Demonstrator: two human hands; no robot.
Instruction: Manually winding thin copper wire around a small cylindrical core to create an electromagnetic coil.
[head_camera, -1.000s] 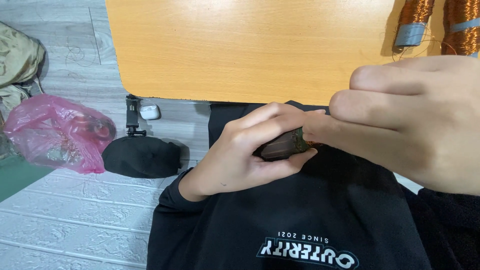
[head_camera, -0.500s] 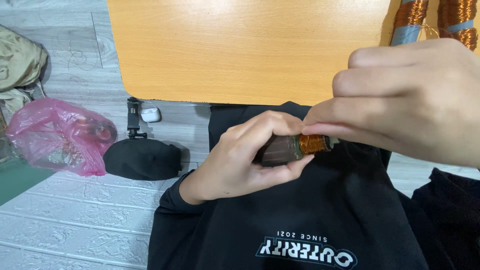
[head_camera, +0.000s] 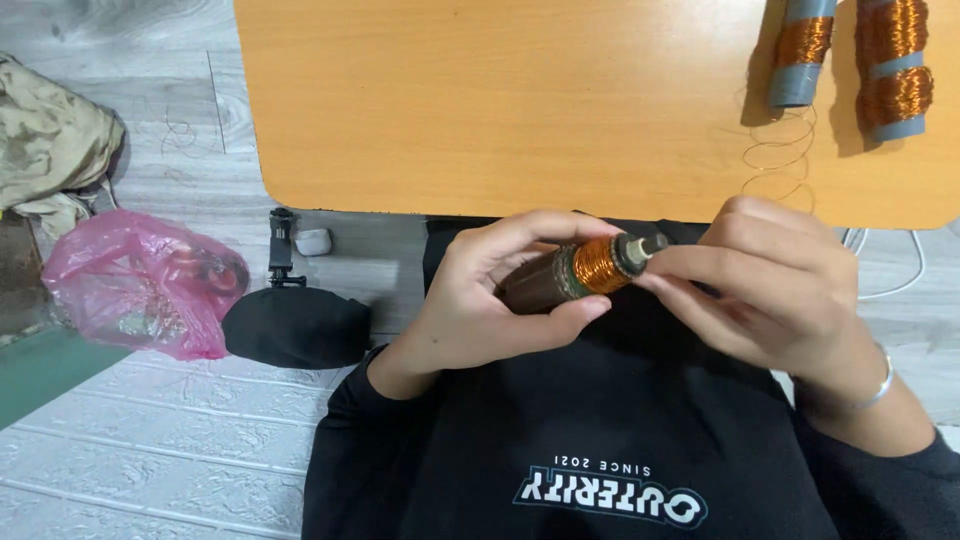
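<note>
Dark cylindrical core wound with copper wire (head_camera: 570, 275) held over lap, below orange wooden table (head_camera: 500, 110). Left hand (head_camera: 480, 300) wrapped round dark end; right hand (head_camera: 770, 290) pinching tip. Probably light, rigid; fine winding fragile, best gripped on bare body.

- pink plastic bag (head_camera: 140, 285): on the floor at left, crumpled, translucent, knotted shut; dark contents show through, can't tell what; just beside a black pouch (head_camera: 295, 327)
- printed logo (head_camera: 612, 497): on the front of the black sweatshirt, bottom centre; white lettering with a small line above it, upside-down in the head view
- no signs or screens in view
</note>
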